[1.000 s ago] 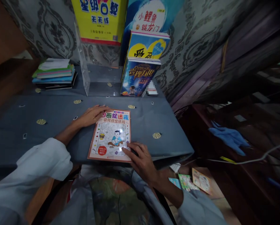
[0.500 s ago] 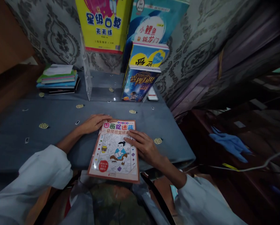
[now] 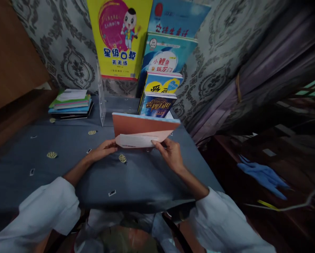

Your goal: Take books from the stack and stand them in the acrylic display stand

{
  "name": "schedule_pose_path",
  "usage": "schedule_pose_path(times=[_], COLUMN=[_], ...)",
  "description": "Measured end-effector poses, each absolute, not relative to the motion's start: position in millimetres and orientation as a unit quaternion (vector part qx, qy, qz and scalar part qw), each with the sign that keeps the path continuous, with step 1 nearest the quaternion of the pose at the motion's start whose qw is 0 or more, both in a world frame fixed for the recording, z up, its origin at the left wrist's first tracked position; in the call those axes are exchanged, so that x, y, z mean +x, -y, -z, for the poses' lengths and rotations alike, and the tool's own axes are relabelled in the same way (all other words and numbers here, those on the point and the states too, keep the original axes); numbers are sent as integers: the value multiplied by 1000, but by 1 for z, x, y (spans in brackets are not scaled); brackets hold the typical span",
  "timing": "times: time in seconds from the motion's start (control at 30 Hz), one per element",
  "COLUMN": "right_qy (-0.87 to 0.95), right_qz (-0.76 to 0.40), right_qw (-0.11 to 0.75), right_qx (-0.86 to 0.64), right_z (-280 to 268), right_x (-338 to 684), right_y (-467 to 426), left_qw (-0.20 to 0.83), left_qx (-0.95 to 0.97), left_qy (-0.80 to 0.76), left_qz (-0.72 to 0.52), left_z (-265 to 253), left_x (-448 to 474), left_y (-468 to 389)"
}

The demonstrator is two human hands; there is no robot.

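A picture book [image 3: 144,128] is tilted up above the table, with its orange-brown cover side and a pale strip along the bottom facing me. My right hand [image 3: 171,154] pinches its lower right edge, thumb on the near side. At the lower left corner, my left hand [image 3: 104,149] has its fingers closed at the book's edge; the fingertips are partly hidden. Just behind the book stands a clear acrylic book rack [image 3: 102,105], whose lower part it covers.
In the rack are a yellow workbook [image 3: 119,38], a teal book [image 3: 168,52] and a dark blue book [image 3: 157,105]. Several books and papers form a stack [image 3: 71,103] at the back left. The table's right edge drops toward a dark area with a blue cloth [image 3: 261,177].
The book has gone from lying flat at the table's front edge to tilted up near the rack. My right hand has moved from its cover to its lower right edge.
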State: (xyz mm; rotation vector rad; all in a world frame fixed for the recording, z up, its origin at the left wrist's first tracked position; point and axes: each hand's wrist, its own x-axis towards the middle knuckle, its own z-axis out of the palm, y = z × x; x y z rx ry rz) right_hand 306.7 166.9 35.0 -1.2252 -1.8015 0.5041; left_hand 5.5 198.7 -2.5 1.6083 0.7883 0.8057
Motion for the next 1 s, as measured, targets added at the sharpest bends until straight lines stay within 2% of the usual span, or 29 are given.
schedule_pose_path(times=[0.3, 0.47, 0.67, 0.87, 1.0], right_qy=[716, 692, 687, 658, 639], right_qz=[-318, -388, -454, -558, -556], right_qw=[399, 360, 273, 227, 228], right_qx=[-476, -491, -497, -452, -480], right_z=[-50, -28, -12, -2, 3], right_x=[289, 285, 283, 275, 271], right_y=[-187, -203, -213, -216, -217], left_qw=[578, 622, 611, 563, 441], left_qx=[612, 586, 574, 567, 628], left_qy=[-340, -403, -474, -508, -558], left_qz=[-419, -327, -268, -323, -316], left_z=[1, 6, -2, 4, 6], left_x=[9, 2, -3, -5, -8], left_y=[-194, -196, -195, -200, -205])
